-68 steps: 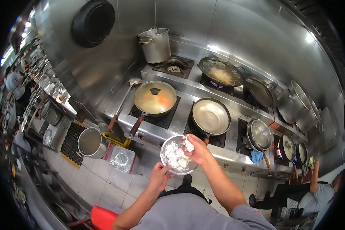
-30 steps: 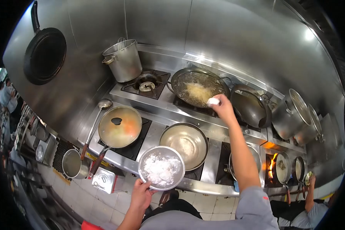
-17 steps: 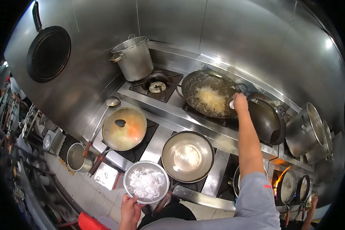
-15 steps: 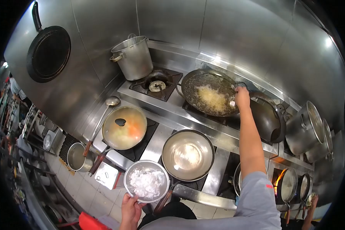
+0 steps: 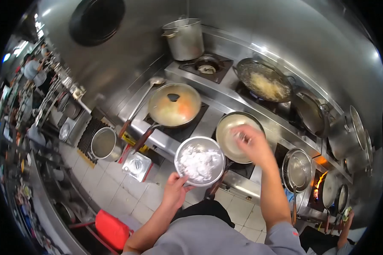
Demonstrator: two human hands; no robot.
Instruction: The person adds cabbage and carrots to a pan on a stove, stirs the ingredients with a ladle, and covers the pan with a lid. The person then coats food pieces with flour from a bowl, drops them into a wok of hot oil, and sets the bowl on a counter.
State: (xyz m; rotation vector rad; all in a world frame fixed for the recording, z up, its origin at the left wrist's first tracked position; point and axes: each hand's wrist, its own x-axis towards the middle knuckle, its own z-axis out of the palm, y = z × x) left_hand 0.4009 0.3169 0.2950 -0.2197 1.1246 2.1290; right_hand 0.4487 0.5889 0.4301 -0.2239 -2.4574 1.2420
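My left hand (image 5: pixel 175 190) grips the lower left rim of a metal bowl (image 5: pixel 221 168), which holds white powder with pale lumps (image 5: pixel 198 161). My right hand (image 5: pixel 252 144) is over an empty-looking frying pan (image 5: pixel 225 142), right of the bowl. Its fingers look bent but are smeared by motion, so whether they hold anything is unclear. At the back right, pale yellow food (image 5: pixel 266 85) bubbles in oil in a black wok (image 5: pixel 247 70). A glass-lidded pan (image 5: pixel 166 111) with orange and pale green contents sits on the left front burner.
A tall stockpot (image 5: pixel 185 42) stands at the back left. A ladle (image 5: pixel 140 102) lies along the stove's left side. To the right are a second wok (image 5: pixel 308 110), a strainer (image 5: pixel 297 168) and an open flame (image 5: pixel 320 185). Another person's arm (image 5: pixel 345 229) shows at lower right.
My right hand has moved from the wok's right edge back toward me, over the frying pan. The camera view has shifted, and the left hand still holds the bowl.
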